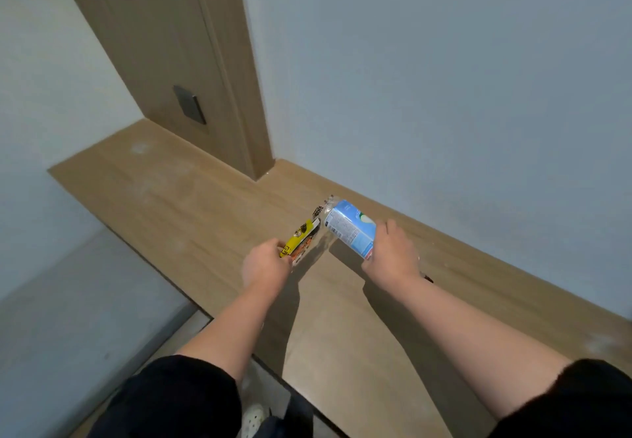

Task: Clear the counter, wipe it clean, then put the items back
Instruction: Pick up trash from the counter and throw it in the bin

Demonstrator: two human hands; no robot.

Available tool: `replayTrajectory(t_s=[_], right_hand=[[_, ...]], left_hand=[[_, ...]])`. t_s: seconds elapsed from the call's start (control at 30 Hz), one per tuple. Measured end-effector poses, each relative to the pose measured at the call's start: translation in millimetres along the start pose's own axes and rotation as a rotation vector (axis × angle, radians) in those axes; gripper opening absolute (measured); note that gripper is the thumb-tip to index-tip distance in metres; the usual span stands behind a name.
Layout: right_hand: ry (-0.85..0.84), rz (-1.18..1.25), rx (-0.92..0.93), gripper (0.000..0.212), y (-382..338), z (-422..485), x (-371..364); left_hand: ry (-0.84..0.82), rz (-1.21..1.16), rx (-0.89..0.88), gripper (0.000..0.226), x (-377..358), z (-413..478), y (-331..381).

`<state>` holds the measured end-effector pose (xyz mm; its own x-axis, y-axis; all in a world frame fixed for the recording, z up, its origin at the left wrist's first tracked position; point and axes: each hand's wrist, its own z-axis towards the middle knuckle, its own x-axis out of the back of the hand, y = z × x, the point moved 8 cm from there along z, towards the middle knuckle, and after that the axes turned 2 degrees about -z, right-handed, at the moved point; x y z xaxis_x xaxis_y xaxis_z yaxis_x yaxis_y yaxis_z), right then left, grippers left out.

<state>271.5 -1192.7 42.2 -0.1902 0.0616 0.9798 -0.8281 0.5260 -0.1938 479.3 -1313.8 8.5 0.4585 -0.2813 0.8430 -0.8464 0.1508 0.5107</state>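
My left hand [265, 263] grips the near end of a yellow and black snack packet [301, 237] with a clear plastic end, held over the wooden counter [164, 198]. Just to its right, my right hand [393, 249] holds a light blue and white carton [350, 229], tilted with its top pointing away to the left. The carton's top nearly touches the packet's far end. Both items are above the middle of the counter, close to the back wall.
A wooden column with a dark wall plate [189, 104] rises from the counter's back left. Pale dusty smudges [138, 147] mark the far counter surface. The counter's front edge drops to a grey floor [68, 318] on the left. A small dark object [427, 278] lies by my right wrist.
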Motion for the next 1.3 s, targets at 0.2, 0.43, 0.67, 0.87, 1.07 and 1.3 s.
replayTrajectory(t_s=[0.2, 0.43, 0.67, 0.87, 1.07, 1.3], right_hand=[[-0.031, 0.006, -0.095, 0.061, 75.0, -64.8, 13.3], [-0.025, 0.045, -0.162, 0.063, 130.6, -147.1, 23.1], [-0.046, 0.023, -0.231, 0.07, 175.3, -252.4, 30.8], [-0.055, 0.369, -0.404, 0.054, 242.2, -329.8, 30.8], [-0.119, 0.44, -0.473, 0.052, 321.6, -388.3, 38.8], [-0.156, 0.707, -0.602, 0.058, 434.0, -449.9, 47.1]], left_hand=[[-0.018, 0.088, -0.07, 0.022, -27.0, -82.2, 57.6], [0.037, 0.114, -0.198, 0.018, -29.1, -169.2, 94.8], [0.027, 0.034, -0.205, 0.014, -54.4, -284.2, 88.1], [-0.046, 0.021, -0.213, 0.009, -84.4, -367.1, 107.1], [-0.101, 0.006, -0.211, 0.01, -122.0, -440.6, 144.4], [-0.196, -0.097, -0.12, 0.01, -201.5, -528.9, 198.4]])
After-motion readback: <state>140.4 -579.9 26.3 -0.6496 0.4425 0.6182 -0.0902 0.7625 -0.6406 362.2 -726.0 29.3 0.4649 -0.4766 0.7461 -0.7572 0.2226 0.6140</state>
